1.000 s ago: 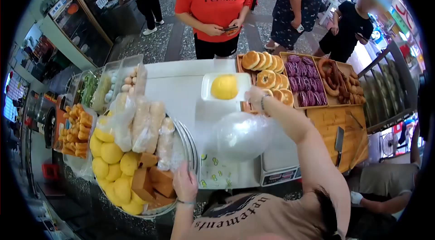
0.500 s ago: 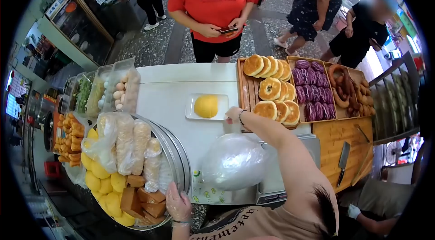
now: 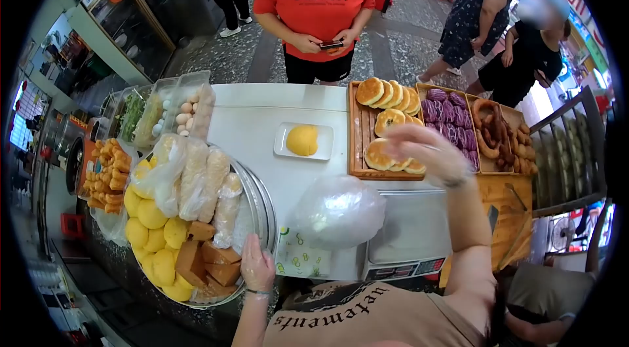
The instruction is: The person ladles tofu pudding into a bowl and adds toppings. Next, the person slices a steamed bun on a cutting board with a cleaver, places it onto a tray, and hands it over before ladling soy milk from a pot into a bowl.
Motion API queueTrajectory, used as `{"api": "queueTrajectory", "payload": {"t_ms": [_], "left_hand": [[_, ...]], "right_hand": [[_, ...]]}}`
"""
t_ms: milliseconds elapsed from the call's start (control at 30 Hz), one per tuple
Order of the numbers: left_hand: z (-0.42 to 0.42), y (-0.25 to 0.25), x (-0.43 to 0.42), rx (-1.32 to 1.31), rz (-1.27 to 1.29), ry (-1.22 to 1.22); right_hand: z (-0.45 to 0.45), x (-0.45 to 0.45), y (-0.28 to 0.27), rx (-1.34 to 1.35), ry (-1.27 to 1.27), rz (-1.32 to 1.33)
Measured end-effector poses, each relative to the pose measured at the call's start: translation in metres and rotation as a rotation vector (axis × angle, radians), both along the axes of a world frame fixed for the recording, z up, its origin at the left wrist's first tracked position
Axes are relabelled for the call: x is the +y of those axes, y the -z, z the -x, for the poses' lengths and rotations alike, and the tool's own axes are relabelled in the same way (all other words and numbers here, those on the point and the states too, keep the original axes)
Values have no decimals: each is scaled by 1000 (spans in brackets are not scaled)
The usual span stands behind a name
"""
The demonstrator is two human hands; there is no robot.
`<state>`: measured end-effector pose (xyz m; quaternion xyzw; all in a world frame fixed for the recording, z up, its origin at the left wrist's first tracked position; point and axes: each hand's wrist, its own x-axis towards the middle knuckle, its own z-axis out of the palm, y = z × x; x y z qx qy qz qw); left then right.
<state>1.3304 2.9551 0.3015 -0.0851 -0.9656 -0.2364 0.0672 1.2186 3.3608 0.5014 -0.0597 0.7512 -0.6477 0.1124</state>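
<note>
My right hand (image 3: 432,154) is raised over the wooden tray (image 3: 356,150) of round golden flatbreads (image 3: 380,154). It is slightly blurred, its fingers are loosely spread, and nothing shows in them. My left hand (image 3: 257,265) seems to wear a thin clear glove, fingers stretched out. It is beside the brown cake pieces (image 3: 223,273) at the rim of a large round metal tray (image 3: 265,206). Yellow buns (image 3: 152,214) and bagged pale rolls (image 3: 211,186) share that tray. A yellow bun (image 3: 302,140) sits on a small white plate (image 3: 324,144) mid-counter.
An inflated clear plastic bag (image 3: 337,212) lies beside a scale (image 3: 409,229). Purple rolls (image 3: 449,117) and brown sausage-like rings (image 3: 488,127) fill trays at the right. Egg boxes (image 3: 190,114) stand at the left. A person in a red shirt (image 3: 314,3) faces me across the counter.
My right hand has left the white plate's edge and moved right, up over the flatbreads. My left hand stays by the cake pieces. The view has shifted slightly.
</note>
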Motion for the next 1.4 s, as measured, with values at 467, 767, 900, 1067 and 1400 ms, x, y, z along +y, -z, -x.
{"api": "queueTrajectory", "payload": {"t_ms": [467,767,900,1067,1400], "left_hand": [[-10,-72,-35,-73,-555,454],[-19,-85,-101,-420,-722,777],[-20,-88,-121,-606,-817,841],[-27,-80,-128,-850,-1019,794],[-43,-85,-106,-751,-1001,726]], "right_hand": [[-140,-243,69,-19,-251,-91],[-157,-337,96,109,-474,-278],[-167,-360,93,32,-451,-275],[-181,-373,98,-32,-326,-112],[-190,-355,105,-19,-311,-136]]}}
